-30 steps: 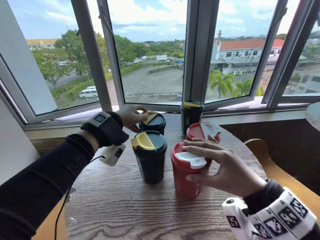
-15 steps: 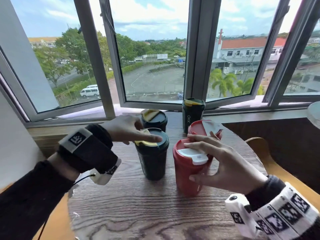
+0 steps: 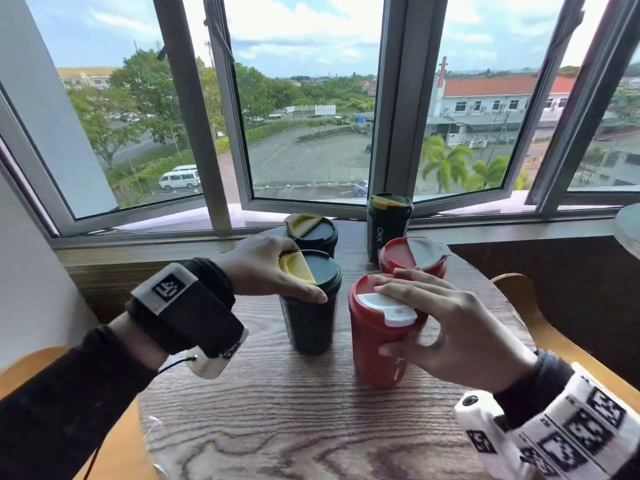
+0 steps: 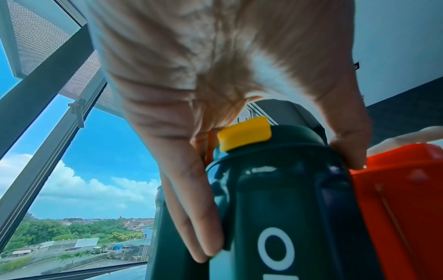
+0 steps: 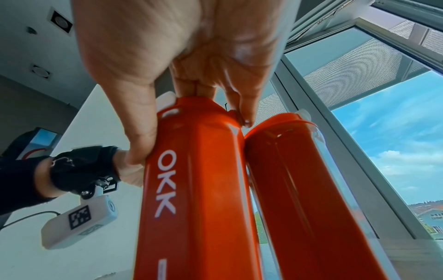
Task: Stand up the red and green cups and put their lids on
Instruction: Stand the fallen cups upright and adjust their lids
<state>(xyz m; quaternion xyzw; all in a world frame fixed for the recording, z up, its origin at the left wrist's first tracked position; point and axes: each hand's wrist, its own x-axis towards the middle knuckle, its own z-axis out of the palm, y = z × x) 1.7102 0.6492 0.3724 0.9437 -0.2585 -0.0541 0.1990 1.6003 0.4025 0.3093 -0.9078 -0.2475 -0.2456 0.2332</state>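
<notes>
Wrist views added grip detail the head view lacked: left wrist cam showed the left hand (image 4: 239, 117) arched over the near green cup (image 4: 282, 208), thumb curled against the lid rim, fingers straight down the far side — right wrist cam showed the right hand (image 5: 182, 72) clamped on the near red cup (image 5: 201, 189), thumb down its wall beside white "OKK" lettering. Head view alone gave the layout: five cups upright and lidded, near green cup (image 3: 311, 306) beside near red cup (image 3: 381, 341), second red cup (image 3: 412, 258) just behind, two more green cups (image 3: 313, 233) (image 3: 389, 223) toward the windows. Green lids carried yellow flaps, red lids white flaps. Surface (image 3: 311, 427) was round, dark woodgrain, set under open grey-framed windows (image 3: 394, 98) — car park, trees and buildings outside.
</notes>
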